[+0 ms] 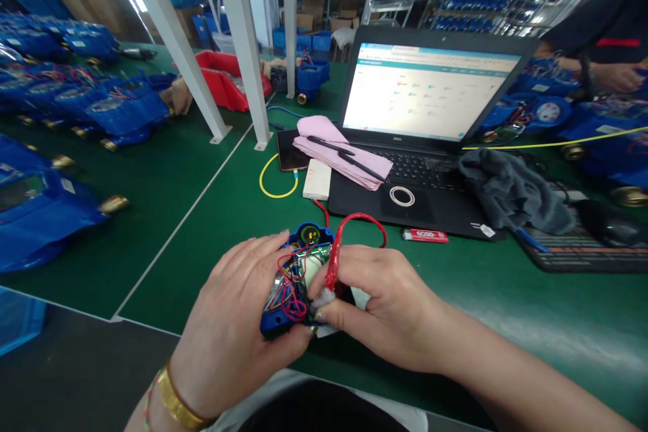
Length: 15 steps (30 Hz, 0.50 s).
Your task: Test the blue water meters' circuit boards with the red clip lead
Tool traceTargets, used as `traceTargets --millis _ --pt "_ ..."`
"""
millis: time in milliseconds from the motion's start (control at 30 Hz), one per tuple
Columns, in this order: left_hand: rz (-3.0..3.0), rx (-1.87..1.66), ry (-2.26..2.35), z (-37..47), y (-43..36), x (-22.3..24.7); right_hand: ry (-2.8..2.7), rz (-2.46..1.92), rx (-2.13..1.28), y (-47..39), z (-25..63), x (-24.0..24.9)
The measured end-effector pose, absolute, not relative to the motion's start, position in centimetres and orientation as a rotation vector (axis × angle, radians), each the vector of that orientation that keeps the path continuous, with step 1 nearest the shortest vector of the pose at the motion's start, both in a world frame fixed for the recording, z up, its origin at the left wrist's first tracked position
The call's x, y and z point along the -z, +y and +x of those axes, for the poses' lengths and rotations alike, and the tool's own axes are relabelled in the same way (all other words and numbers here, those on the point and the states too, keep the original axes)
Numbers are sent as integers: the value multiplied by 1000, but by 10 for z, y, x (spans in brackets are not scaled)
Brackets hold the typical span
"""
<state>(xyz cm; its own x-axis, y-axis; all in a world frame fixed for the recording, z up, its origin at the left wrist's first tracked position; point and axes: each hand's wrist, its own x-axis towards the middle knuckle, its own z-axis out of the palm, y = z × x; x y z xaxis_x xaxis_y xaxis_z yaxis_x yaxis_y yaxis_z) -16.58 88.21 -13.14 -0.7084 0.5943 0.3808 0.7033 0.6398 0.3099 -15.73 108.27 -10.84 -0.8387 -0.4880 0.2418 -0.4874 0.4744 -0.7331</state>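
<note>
At lower centre, the blue electronics housing [273, 320] lies between the left hand [248, 304], which clasps it, and the right hand [377, 304], pinching the red cable [333, 260] by its whitish end.

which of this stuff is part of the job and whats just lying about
Likely the job:
blue housing, in the left hand
red cable, in the right hand
perhaps the white box

Apparently lying about:
phone
pink stack
pens
ring
grey cloth
</note>
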Motion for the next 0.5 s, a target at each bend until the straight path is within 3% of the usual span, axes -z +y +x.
traceTargets --millis 500 --pt "-1041 723 -2689 -166 881 130 2596 -1134 1335 1091 -159 102"
